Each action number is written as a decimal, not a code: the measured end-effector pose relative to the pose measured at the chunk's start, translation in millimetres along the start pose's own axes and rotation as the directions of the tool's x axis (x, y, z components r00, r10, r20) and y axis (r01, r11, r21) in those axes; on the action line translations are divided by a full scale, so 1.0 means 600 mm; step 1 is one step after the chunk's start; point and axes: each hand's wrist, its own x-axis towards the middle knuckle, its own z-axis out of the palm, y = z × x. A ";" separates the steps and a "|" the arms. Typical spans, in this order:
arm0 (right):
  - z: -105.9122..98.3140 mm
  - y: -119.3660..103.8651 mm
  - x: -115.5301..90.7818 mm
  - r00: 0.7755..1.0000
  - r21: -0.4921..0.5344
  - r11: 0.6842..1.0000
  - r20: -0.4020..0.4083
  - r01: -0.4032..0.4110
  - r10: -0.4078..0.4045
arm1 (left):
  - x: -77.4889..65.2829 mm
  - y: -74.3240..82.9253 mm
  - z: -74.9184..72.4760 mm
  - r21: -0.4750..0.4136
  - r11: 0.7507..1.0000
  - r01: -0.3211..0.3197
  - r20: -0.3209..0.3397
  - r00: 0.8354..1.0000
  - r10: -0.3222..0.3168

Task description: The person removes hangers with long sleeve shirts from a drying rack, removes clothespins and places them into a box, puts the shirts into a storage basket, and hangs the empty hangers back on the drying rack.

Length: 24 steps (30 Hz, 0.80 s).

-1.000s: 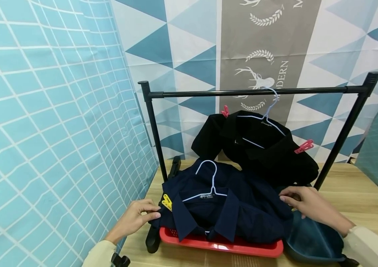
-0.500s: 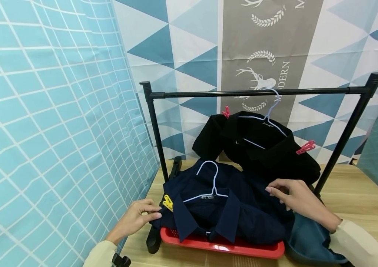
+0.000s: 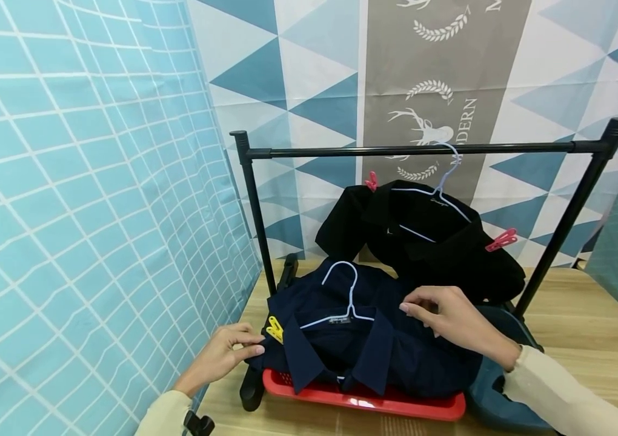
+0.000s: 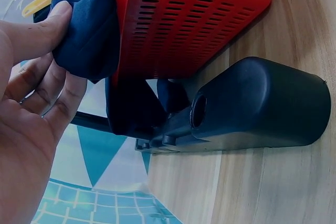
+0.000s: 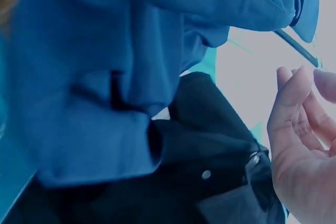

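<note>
A navy collared shirt (image 3: 423,357) lies over a red basket (image 3: 363,404), with a pale hanger (image 3: 350,297) inside its collar. A yellow clothespin (image 3: 274,329) sits on the shirt's left side. Just beside that clothespin, my left hand (image 3: 227,351) pinches the shirt's sleeve between thumb and fingers; the left wrist view shows the sleeve end (image 4: 89,40) in its grasp. Over the shirt's right shoulder hovers my right hand (image 3: 445,318), fingers loosely bent. Nothing shows between its thumb and fingers (image 5: 291,95) in the right wrist view.
A black rack (image 3: 342,152) stands behind the basket. From its bar hangs a black shirt (image 3: 423,248) on a hanger, with red clothespins (image 3: 501,240) at both shoulders. A dark blue basin (image 3: 497,387) sits right of the basket, partly under my right forearm.
My right hand has moved left and slightly up, from beside the shirt's right edge to over its shoulder near the collar. My left hand keeps its pinch on the sleeve.
</note>
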 end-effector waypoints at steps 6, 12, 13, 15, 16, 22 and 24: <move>0.025 -0.013 0.032 0.996 0.003 0.996 -0.009 0.089 -0.089 | -0.002 0.000 0.000 -0.003 1.000 0.003 -0.006 1.000 -0.003; 0.039 -0.033 0.043 0.991 0.011 0.991 -0.007 0.137 -0.137 | -0.002 0.003 0.002 -0.004 1.000 0.009 -0.001 1.000 -0.009; 0.041 -0.037 0.045 0.990 0.008 0.990 -0.009 0.143 -0.143 | -0.001 0.003 0.002 -0.004 1.000 0.009 -0.001 1.000 -0.009; 0.044 -0.044 0.049 0.987 0.001 0.987 -0.022 0.161 -0.160 | -0.001 0.003 0.002 -0.001 1.000 0.008 -0.002 1.000 -0.008; 0.045 -0.047 0.051 0.985 -0.002 0.985 -0.030 0.171 -0.171 | -0.001 0.003 0.002 -0.002 1.000 0.007 -0.002 1.000 -0.007; 0.056 -0.066 0.066 0.971 -0.001 0.971 -0.022 0.238 -0.238 | -0.001 0.004 0.002 0.000 1.000 -0.001 -0.003 1.000 0.001; 0.062 -0.075 0.072 0.968 0.009 0.968 -0.004 0.253 -0.253 | 0.000 0.005 0.001 0.001 1.000 -0.001 -0.001 1.000 0.001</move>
